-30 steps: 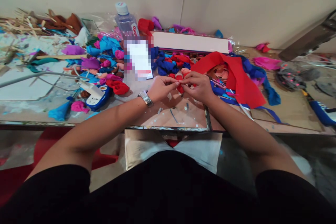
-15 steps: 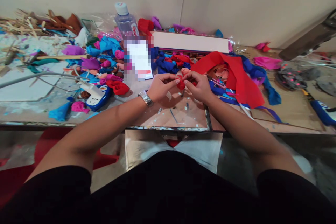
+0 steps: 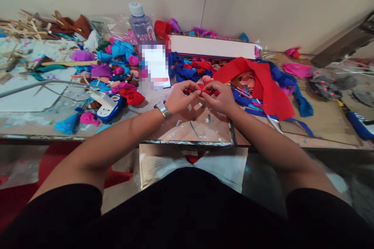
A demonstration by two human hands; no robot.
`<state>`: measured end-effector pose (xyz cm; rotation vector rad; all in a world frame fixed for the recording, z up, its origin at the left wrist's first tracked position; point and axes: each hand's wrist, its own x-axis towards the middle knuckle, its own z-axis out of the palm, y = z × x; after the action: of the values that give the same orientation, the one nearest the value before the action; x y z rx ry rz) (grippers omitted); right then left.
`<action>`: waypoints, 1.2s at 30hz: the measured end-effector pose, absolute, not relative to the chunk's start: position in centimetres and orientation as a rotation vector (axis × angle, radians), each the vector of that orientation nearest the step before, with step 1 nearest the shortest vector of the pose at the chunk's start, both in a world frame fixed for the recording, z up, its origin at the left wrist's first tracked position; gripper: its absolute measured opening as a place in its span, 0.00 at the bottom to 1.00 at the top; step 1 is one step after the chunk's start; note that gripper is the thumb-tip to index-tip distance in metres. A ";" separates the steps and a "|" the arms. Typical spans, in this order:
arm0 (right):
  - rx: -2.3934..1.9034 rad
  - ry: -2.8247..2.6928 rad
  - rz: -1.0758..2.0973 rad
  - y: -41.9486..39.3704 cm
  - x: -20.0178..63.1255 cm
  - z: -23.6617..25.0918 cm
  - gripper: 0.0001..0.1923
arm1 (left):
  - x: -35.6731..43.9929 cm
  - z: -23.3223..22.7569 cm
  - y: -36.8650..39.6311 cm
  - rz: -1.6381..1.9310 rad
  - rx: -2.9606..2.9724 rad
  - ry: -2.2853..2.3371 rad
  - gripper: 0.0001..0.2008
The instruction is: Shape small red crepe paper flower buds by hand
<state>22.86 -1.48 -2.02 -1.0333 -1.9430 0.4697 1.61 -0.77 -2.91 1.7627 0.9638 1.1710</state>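
My left hand (image 3: 181, 98) and my right hand (image 3: 221, 97) meet over the middle of the worktable (image 3: 204, 128). Between their fingertips both pinch a small red fabric piece (image 3: 203, 92), most of it hidden by the fingers. A watch sits on my left wrist (image 3: 162, 109). A large red cloth (image 3: 260, 81) lies just right of my right hand. Small white scraps lie on the table under my hands.
Piles of blue, pink, purple and red fabric pieces (image 3: 119, 66) cover the left and back of the table. A water bottle (image 3: 141, 25), a long white box (image 3: 212, 48), a blue-and-white device (image 3: 106, 108) and wooden sticks (image 3: 26, 27) stand around. A wall rises behind.
Both hands have stayed over the same spot; the fingers have shifted around the red piece, which now shows a little higher between the fingertips.
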 end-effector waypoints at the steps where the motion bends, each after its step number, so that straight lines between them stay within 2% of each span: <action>1: -1.035 -1.930 0.479 -1.5 22.9 -2.0 0.14 | 1.6 -2.9 -0.8 1.170 1.757 0.966 0.13; 8: -1.008 -1.970 0.468 -1.3 22.9 -1.9 0.07 | 1.6 -2.7 -1.0 1.071 1.791 0.990 0.14; 11: -1.008 -1.989 0.509 -1.3 23.1 -1.9 0.07 | 1.6 -2.7 -1.0 1.055 1.832 1.004 0.14; 14: -0.973 -1.917 0.524 -1.3 23.4 -1.9 0.09 | 1.7 -2.9 -0.8 1.062 1.619 0.985 0.15; 17: -0.839 -1.930 0.372 -1.2 23.6 -1.7 0.15 | 2.0 -2.8 -0.7 1.049 1.238 0.948 0.18; 23: -0.718 -2.152 -0.087 -0.8 24.1 -1.7 0.07 | 2.5 -1.8 -1.4 1.065 0.938 0.841 0.19; 29: -0.743 -2.126 -0.257 -0.8 24.4 -1.4 0.04 | 2.5 -1.1 -1.9 1.044 0.867 0.786 0.17; 36: -0.660 -2.142 -0.309 -0.8 24.5 -1.1 0.03 | 2.4 -0.9 -2.2 0.962 0.802 0.739 0.13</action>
<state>24.53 -0.75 -1.09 -0.6599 -2.1421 -0.3089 2.36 -2.15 -0.90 0.8025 0.7388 0.9619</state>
